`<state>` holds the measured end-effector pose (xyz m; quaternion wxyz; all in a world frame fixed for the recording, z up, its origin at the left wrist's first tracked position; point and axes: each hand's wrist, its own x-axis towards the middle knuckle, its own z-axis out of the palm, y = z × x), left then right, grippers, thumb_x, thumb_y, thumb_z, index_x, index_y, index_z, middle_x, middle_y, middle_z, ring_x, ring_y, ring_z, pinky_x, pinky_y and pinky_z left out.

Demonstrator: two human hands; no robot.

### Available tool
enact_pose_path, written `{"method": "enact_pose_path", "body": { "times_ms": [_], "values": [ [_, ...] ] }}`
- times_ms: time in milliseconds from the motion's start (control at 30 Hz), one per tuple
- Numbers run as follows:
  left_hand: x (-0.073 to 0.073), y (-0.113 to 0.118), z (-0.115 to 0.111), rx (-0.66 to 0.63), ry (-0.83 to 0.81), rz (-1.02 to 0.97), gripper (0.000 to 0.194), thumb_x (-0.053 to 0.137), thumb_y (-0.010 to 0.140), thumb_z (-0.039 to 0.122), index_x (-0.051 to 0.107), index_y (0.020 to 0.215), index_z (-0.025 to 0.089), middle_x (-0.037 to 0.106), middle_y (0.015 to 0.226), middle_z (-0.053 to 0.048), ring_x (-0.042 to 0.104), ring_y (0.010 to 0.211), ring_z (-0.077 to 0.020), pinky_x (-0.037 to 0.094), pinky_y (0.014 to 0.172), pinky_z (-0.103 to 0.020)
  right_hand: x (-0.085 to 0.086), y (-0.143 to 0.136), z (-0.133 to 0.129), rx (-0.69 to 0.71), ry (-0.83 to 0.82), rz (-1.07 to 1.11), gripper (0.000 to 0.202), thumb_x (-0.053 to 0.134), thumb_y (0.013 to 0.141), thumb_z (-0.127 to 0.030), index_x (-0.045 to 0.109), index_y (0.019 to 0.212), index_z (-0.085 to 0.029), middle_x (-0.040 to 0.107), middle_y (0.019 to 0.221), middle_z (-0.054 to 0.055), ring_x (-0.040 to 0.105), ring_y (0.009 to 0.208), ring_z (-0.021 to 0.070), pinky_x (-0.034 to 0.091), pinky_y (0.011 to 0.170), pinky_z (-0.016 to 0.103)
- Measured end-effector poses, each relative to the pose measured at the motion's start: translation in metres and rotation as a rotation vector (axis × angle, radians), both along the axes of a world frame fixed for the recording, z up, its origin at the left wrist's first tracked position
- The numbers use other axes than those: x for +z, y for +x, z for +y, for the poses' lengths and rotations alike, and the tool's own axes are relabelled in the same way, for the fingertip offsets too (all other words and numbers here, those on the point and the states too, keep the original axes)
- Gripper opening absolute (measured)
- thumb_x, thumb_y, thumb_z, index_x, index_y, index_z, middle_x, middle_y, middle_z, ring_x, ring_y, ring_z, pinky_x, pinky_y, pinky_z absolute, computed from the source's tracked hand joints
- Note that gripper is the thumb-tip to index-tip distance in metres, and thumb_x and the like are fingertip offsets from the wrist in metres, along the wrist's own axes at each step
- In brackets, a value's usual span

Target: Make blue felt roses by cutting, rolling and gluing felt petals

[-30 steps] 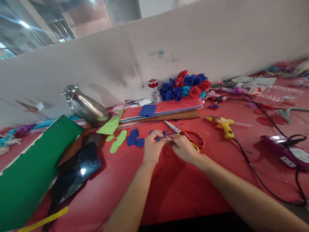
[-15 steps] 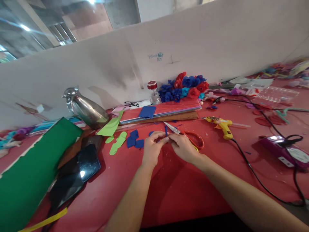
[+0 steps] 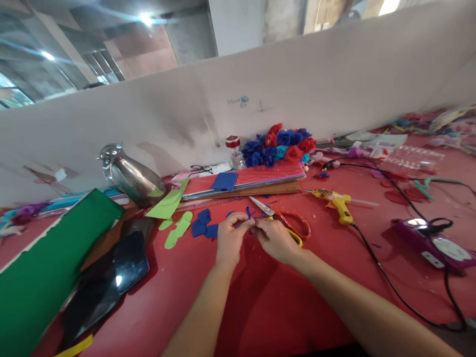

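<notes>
- My left hand is narrowed to a pinch, holding a small blue paper piece that sticks up at the thumb and fingertips.
- My right hand has its fingers curled in close beside my left fingertips; whether they grip the paper too, I cannot tell.
- Just beyond my right hand lie the scissors, blades pointing away and to the left, with an orange-red handle loop. A yellow loop shows beside it, partly behind my hand; I cannot tell if it belongs to the same pair.
- Left of my hands, the blue paper cutouts lie on the red tabletop, with light-green paper cutouts next to them.
- Behind these, a blue paper square rests on a stack of colored sheets.
- Beyond the stack stand a red-lidded jar and, beside it, a bunch of red and blue flowers.
- To my right is a yellow glue gun, its nozzle pointing left, and farther over a purple device with black cable on it.
- To my left are a metal jug, a smartphone and a large green sheet.
</notes>
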<state>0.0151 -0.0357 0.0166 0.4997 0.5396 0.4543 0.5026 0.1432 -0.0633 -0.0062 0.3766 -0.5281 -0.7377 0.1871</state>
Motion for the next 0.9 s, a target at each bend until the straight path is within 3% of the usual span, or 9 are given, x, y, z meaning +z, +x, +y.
{"method": "enact_pose_path", "body": {
  "times_ms": [133,300,400,533,733,900],
  "values": [
    [-0.002,0.0,0.001,0.016,-0.022,-0.067,0.013,0.071,0.057,0.024,0.06,0.058,0.016,0.056,0.061,0.002,0.05,0.065,-0.0121,0.042,0.066,-0.024,0.0,0.0,-0.001,-0.03,0.0,0.064,0.017,0.048,0.08,-0.007,0.061,0.079,-0.018,0.068,0.075,0.004,0.063,0.069,0.0158,0.044,0.063,0.023],
    [-0.003,0.001,0.0,-0.047,-0.039,-0.128,0.014,0.071,0.061,0.029,0.067,0.067,0.016,0.062,0.069,-0.001,0.054,0.071,-0.0143,0.044,0.072,-0.026,0.004,0.001,0.0,-0.028,0.032,0.14,0.019,0.047,0.081,-0.008,0.062,0.076,-0.019,0.068,0.074,0.004,0.062,0.068,0.016,0.044,0.064,0.024],
    [-0.004,0.001,0.001,-0.06,-0.006,-0.095,0.015,0.071,0.06,0.029,0.065,0.058,0.016,0.059,0.064,0.0,0.053,0.069,-0.0138,0.043,0.07,-0.026,0.0,0.001,0.003,-0.022,0.031,0.17,0.019,0.047,0.081,-0.01,0.063,0.075,-0.019,0.069,0.075,0.005,0.063,0.069,0.0163,0.044,0.067,0.025],
    [-0.009,0.004,0.002,-0.003,-0.044,-0.148,0.016,0.074,0.053,0.026,0.061,0.053,0.016,0.055,0.057,0.003,0.049,0.062,-0.0113,0.04,0.066,-0.024,-0.011,0.001,0.007,-0.049,0.039,0.168,0.017,0.049,0.08,-0.014,0.063,0.072,-0.019,0.068,0.069,0.004,0.06,0.063,0.0163,0.043,0.062,0.025],
    [-0.01,0.013,0.001,0.037,-0.106,-0.201,0.015,0.075,0.052,0.025,0.065,0.057,0.015,0.059,0.058,0.002,0.05,0.061,-0.0108,0.041,0.066,-0.024,-0.017,0.004,0.011,-0.038,0.053,0.178,0.02,0.045,0.081,-0.018,0.062,0.071,-0.019,0.066,0.066,0.004,0.058,0.06,0.0174,0.041,0.058,0.026],
    [-0.011,0.017,-0.006,0.082,-0.007,-0.184,0.014,0.074,0.055,0.025,0.069,0.066,0.016,0.067,0.069,-0.001,0.059,0.072,-0.0148,0.045,0.077,-0.029,-0.021,0.008,0.014,-0.047,0.184,0.21,0.022,0.042,0.078,-0.013,0.063,0.074,-0.02,0.067,0.072,0.005,0.06,0.068,0.0193,0.044,0.065,0.028]
  ]
}}
